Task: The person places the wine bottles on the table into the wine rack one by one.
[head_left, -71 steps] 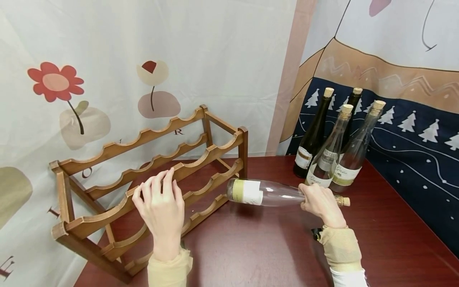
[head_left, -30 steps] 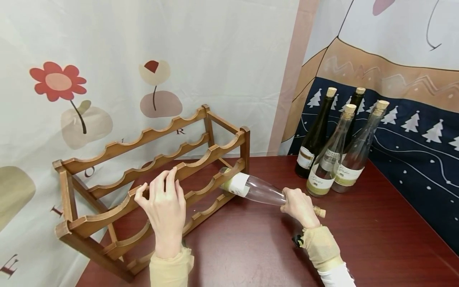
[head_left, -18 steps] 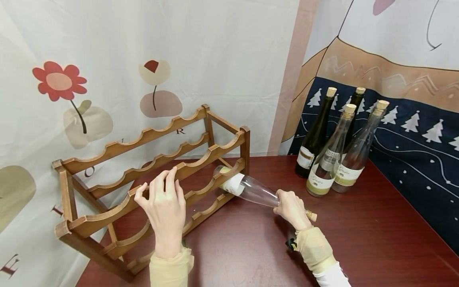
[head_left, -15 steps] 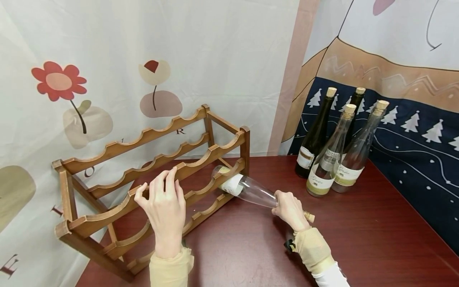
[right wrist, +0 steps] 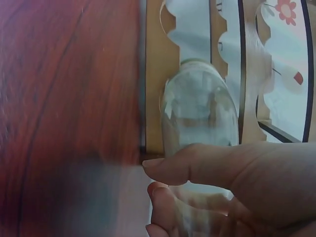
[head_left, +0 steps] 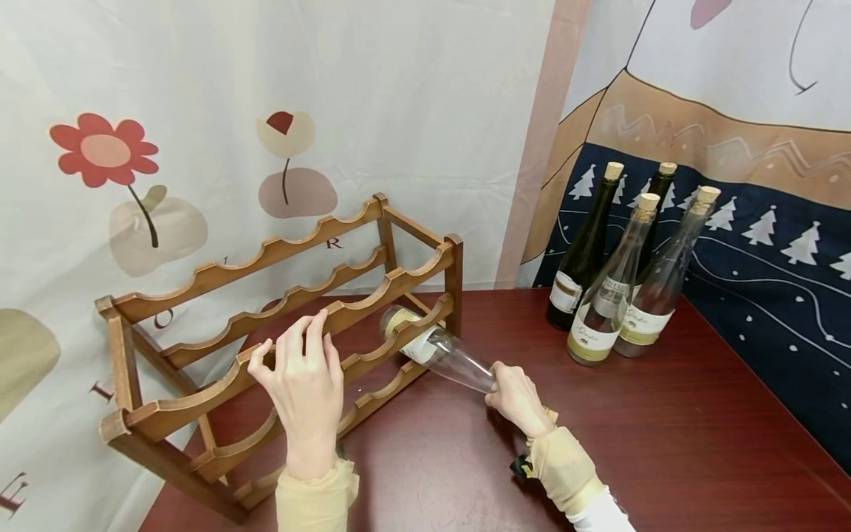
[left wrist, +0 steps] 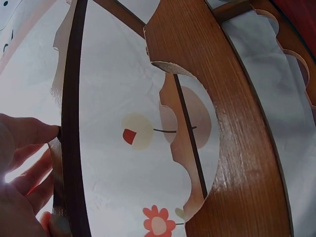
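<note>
My left hand [head_left: 307,388] holds the top front rail of a wooden wine rack [head_left: 372,295]. In the left wrist view, the thumb [left wrist: 29,131] lies on one side of the rail and the fingers on the other. My right hand [head_left: 518,399] grips a clear glass wine bottle [head_left: 459,362] round its neck, with the cork end pointing back toward the wrist. Its base, with a white and green label, reaches in behind the rack's middle front rail at the right end. The right wrist view has the bottle [right wrist: 200,108] lying lengthwise between thumb and fingers.
Several corked bottles stand upright at the right: a dark one [head_left: 585,258], a clear one [head_left: 601,310] in front, another clear one [head_left: 654,303] and a second dark one behind. The red-brown table [head_left: 439,458] runs beneath everything. A printed curtain [head_left: 425,133] hangs behind the rack.
My right hand has moved left and toward me, pushing the bottle base-first from outside the rack to behind its middle front rail. The left hand has stayed on the top rail.
</note>
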A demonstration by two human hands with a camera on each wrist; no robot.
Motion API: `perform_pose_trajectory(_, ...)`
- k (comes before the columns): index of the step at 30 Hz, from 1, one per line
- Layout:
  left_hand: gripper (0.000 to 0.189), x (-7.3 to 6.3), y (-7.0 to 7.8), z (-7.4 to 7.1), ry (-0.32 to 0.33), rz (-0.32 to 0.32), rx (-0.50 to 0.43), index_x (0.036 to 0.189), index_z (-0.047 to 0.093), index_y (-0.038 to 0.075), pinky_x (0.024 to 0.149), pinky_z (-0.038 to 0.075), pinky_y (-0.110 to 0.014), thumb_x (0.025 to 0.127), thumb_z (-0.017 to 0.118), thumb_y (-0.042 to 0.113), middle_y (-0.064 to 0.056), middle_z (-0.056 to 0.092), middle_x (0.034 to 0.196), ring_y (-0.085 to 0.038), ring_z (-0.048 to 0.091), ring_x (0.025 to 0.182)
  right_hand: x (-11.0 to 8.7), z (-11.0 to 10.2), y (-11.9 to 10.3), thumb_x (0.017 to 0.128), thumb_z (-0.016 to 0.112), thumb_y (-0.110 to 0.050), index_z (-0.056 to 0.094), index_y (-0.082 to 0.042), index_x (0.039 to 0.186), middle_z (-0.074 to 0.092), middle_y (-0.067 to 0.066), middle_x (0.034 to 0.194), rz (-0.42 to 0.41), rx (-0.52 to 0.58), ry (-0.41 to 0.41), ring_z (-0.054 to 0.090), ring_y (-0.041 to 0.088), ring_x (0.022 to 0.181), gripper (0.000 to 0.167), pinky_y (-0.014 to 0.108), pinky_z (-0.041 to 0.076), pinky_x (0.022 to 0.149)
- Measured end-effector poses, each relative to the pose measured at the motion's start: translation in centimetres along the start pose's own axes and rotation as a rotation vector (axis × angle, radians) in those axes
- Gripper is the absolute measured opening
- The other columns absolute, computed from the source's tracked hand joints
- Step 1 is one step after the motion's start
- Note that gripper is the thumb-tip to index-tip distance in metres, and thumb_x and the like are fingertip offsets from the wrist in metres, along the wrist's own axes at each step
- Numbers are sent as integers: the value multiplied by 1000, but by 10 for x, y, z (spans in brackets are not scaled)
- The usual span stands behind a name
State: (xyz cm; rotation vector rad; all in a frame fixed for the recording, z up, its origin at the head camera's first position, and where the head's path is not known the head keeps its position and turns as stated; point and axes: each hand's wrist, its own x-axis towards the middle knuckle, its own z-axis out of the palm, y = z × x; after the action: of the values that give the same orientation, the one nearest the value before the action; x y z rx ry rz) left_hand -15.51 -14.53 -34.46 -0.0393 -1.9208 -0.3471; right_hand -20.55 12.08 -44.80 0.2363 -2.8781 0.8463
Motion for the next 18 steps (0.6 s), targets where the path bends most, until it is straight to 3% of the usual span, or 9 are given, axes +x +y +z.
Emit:
perform_pose_trajectory(8,25,1,1,0,-2,-3,2,112,64,5,91,26,-54,88,58,2,-17,62,103,-34,58,90,-3,6,-5,62,66,1,59,-3,83,61,0,65,-24,77,-12,52,15,57,22,30,43,53)
perform_pose_trajectory(18,25,0,0,0,0,1,-2,112,64,5,90,26,-54,88,58,1,-17,62,102,-35,58,88,0,20,-16,66,74,-5,56,-1,84,59,2,65,-3,93,-37,54,17,58,25,32,45,54)
